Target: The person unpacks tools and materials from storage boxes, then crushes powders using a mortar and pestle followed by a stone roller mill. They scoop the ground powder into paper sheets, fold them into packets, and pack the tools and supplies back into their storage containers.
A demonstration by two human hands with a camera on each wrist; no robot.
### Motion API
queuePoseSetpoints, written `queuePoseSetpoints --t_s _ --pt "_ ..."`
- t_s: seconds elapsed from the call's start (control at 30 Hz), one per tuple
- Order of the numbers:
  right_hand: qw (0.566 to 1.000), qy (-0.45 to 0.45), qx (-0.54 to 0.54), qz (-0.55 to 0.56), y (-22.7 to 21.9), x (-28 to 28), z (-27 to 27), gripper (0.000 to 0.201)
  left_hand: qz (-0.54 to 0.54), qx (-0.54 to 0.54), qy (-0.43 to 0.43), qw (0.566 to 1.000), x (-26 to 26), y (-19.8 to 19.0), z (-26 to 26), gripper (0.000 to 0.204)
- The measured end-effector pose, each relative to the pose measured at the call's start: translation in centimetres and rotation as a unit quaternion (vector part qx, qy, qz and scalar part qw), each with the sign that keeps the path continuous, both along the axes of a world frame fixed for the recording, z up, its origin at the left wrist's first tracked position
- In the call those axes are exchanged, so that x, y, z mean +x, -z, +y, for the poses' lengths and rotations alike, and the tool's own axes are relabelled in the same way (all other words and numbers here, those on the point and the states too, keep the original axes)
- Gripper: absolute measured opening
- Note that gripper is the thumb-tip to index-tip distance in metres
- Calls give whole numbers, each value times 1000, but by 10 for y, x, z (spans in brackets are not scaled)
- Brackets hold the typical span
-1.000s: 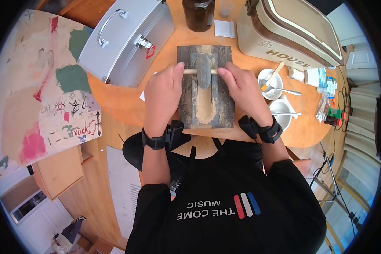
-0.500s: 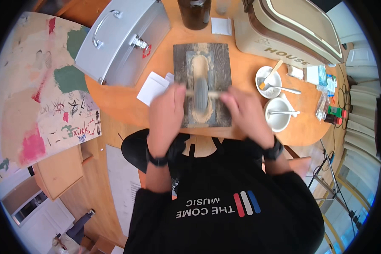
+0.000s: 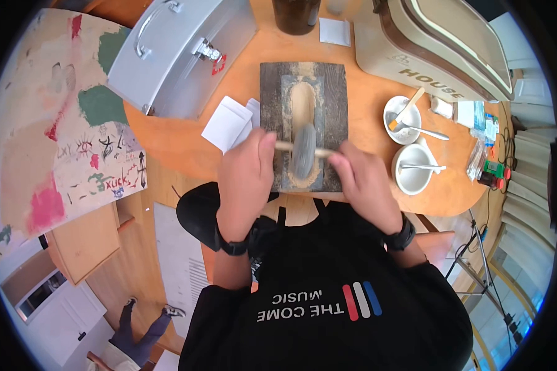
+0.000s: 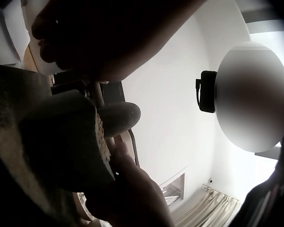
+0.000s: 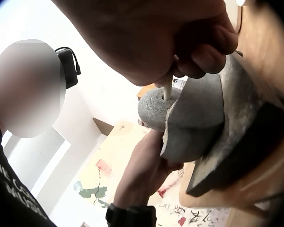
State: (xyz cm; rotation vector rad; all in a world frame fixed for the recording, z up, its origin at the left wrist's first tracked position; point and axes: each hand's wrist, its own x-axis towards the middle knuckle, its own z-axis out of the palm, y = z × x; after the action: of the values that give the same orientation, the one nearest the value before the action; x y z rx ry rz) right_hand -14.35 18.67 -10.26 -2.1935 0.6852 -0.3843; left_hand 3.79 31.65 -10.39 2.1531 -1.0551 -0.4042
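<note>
A grey stone wheel [image 3: 304, 151] stands on edge in the powder-dusted groove of a long stone trough [image 3: 319, 111], toward its near end. The trough sits on a dark wooden board [image 3: 335, 93]. A pale wooden rod [image 3: 323, 153] runs through the wheel's centre. My left hand [image 3: 246, 179] grips the rod's left end, and my right hand [image 3: 369, 185] grips its right end. In the right wrist view the wheel [image 5: 154, 109] shows its rough face beside the trough's raised end [image 5: 194, 118]. Light brown powder [image 3: 302, 102] lines the groove.
White papers [image 3: 227, 123] lie left of the board, near a silver case [image 3: 179, 62]. At the right are a bowl with a brush [image 3: 402, 117], a white mortar [image 3: 413, 179] and a beige box [image 3: 427, 55]. A dark jar [image 3: 296, 13] stands behind.
Both hands and the wheel have moved from the trough's far half to its near end, with the rod still gripped. The papers at the left have come into fuller view.
</note>
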Motion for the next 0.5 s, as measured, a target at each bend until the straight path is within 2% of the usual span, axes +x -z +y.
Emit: queuePoseSetpoints --t_s 0.03,0.1,0.13,0.2,0.27,0.3,0.37,0.5 --pt "1000 -2 7 8 2 5 -5 28 -21 4 0 1000 1 2 -6 35" --pt "997 39 -61 -31 8 28 -30 29 -32 6 -4 999 19 4 -29 36" --pt "997 38 -59 -29 4 34 -36 29 -49 3 -7 999 23 2 -34 37" --pt "999 34 -38 13 -6 41 -44 28 -55 29 -11 998 19 -7 -33 38" --pt "1000 18 -18 11 1 22 -28 28 -61 45 -5 997 8 -5 -20 38" --pt "1000 1 -2 5 2 13 -20 29 -25 56 -13 998 0 -6 -10 38" --pt "998 2 47 29 0 6 -11 29 -28 -8 -11 1000 -6 1 0 37" --pt "998 41 -49 -23 9 36 -41 35 -51 -22 -10 998 16 0 -31 38"
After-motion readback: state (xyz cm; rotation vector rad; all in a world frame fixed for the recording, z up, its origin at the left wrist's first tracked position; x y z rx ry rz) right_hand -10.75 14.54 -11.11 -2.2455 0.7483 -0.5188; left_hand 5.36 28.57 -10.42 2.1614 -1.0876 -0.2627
